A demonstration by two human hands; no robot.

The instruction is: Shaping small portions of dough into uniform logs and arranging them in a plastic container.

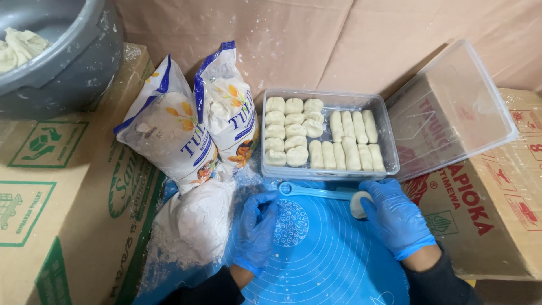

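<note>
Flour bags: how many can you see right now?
2. Both flour bags lean side by side left of the clear dough container: one further left, the other beside the container. No others visible.

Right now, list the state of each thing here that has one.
Container: open, nearly full of shaped dough pieces.
Lid: off, leaning on a carton beside the container.
Flour bags: two, upright, flour heaped in front of them.
Mat: spread flat, dusted with flour at its left.
Left hand: gloved, empty, resting on the mat.
Right hand: gloved, grip closed on a dough piece.
Basin: holds dough.
</note>
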